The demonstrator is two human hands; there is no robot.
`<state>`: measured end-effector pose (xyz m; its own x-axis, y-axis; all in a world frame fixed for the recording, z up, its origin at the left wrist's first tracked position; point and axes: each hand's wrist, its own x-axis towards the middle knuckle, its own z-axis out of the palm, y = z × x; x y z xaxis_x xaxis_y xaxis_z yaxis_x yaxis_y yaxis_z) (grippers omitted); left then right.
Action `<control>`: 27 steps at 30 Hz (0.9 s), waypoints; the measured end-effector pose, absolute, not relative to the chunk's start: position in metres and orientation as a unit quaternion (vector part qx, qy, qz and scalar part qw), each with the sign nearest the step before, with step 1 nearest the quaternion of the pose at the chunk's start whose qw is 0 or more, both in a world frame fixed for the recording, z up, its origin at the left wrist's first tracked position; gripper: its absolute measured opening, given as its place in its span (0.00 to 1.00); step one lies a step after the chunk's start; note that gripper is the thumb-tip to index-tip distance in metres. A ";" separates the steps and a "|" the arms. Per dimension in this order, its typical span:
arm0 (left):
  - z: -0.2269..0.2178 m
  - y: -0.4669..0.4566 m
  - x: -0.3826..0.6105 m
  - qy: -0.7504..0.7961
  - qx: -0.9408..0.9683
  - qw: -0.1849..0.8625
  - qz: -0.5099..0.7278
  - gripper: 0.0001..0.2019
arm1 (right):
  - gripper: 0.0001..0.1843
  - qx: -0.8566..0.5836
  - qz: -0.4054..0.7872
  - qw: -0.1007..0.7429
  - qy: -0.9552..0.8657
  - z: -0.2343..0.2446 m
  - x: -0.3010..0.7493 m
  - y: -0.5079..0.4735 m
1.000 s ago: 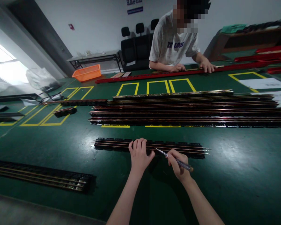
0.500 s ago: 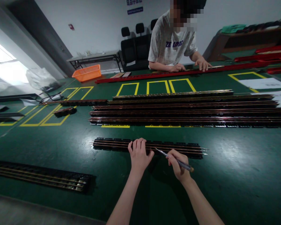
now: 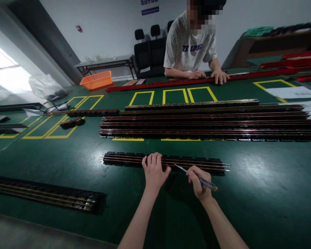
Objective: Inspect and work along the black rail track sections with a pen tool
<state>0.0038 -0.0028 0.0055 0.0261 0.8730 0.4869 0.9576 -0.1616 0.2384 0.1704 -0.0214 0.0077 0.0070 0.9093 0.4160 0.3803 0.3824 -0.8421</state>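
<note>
The green worktop [image 3: 264, 204] spreads out beneath everything I am working with, marked with yellow rectangles. Across its middle, reaching toward the right edge of my view, lies a bank of long black strips [image 3: 197, 124], side by side and lined with thin copper-coloured rods. Beyond them a long red rail [image 3: 155, 84] runs along the far side, and a co-worker [image 3: 189, 48] in a light printed T-shirt leans over it, opposite me.

Near me on the left, another black strip [image 3: 41, 193] with brassy rods comes in from the edge of my view. The shorter black strip [image 3: 126, 159] that I am busy with lies flat straight in front of me, between my body and the bank; its rods stick out past both ends. An orange plastic basket [image 3: 95, 81] sits at the far left, near the end of the red rail.

My left hand [image 3: 154, 173] reaches across the middle of the shorter strip, fingers bent over it and thumb held apart by the near edge; I cannot tell whether it grips or only rests. My right hand [image 3: 200, 183], just beside the strip, is closed round a slim screwdriver [image 3: 207, 183]. Its thin shaft slants left to the strip, the tip at the rods just right of my left thumb; I cannot tell if it touches.
</note>
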 end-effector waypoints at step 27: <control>0.007 -0.004 0.004 -0.649 -0.711 0.067 -0.263 0.12 | 0.14 -0.474 0.294 0.466 -0.687 0.012 0.171 -0.022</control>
<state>0.0042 -0.0036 0.0068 0.0193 0.8871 0.4612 0.9575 -0.1491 0.2468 0.1708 -0.0220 0.0121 -0.1163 0.9252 0.3613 0.3771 0.3777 -0.8457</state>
